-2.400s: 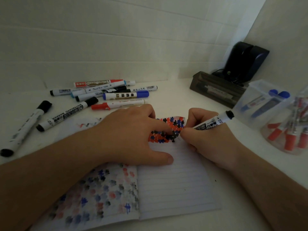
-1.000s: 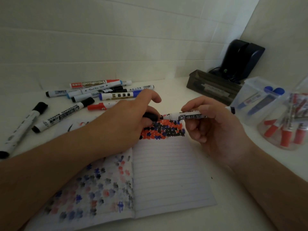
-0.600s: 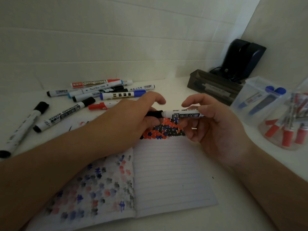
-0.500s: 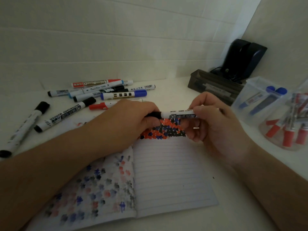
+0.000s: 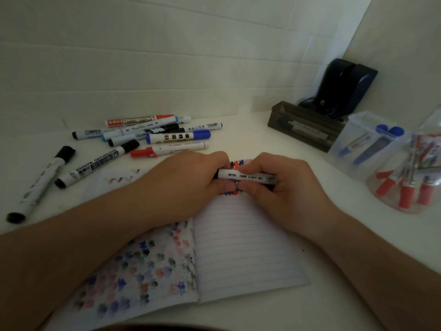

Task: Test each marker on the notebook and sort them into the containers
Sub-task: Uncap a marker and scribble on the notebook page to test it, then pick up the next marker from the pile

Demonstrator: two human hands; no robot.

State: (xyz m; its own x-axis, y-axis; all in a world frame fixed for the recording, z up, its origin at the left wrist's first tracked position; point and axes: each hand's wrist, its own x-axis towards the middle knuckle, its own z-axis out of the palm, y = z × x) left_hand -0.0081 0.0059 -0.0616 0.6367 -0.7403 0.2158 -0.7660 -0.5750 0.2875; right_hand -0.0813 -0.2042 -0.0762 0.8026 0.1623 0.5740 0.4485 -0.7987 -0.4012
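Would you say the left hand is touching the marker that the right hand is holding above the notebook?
Touching. The head view shows the left hand curled round one end of the marker, no gap between them, while the right hand grips its barrel.

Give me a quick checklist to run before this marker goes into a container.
1. Marker held: ok, left hand and right hand both grip it.
2. Cap fully seated: cannot tell, the left hand hides that end.
3. Ink colour confirmed: cannot tell.
4. Containers visible: ok, blue-marker container, red-marker container, dark tray.
5. Notebook open: ok.
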